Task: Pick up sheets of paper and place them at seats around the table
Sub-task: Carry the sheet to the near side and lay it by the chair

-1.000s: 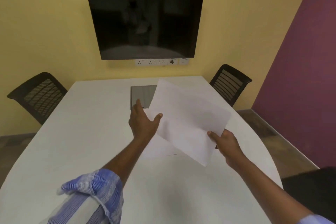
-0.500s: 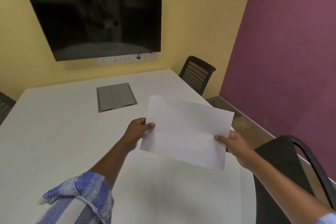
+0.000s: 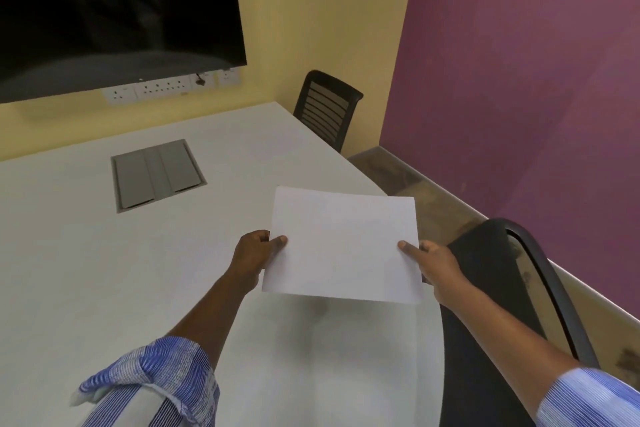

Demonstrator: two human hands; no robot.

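A blank white sheet of paper [image 3: 341,244] hangs level above the right side of the white table [image 3: 86,270]. My left hand [image 3: 252,253] pinches its left edge, thumb on top. My right hand [image 3: 433,262] pinches its right edge, thumb on top as well. The sheet's far right corner reaches past the table's right edge. A black chair [image 3: 502,288] stands at that edge, just right of my right hand. A second black chair [image 3: 327,107] stands at the far right corner of the table.
A grey cable hatch [image 3: 157,174] is set into the tabletop, far left of the sheet. A dark screen [image 3: 114,10] hangs on the yellow wall above a strip of sockets [image 3: 166,88]. A purple wall [image 3: 519,80] closes the right side, with a strip of floor along it.
The view has swung to the right. Both hands have carried the sheet rightward, from over the middle of the table to its right edge, and levelled it. A near chair has come into view.
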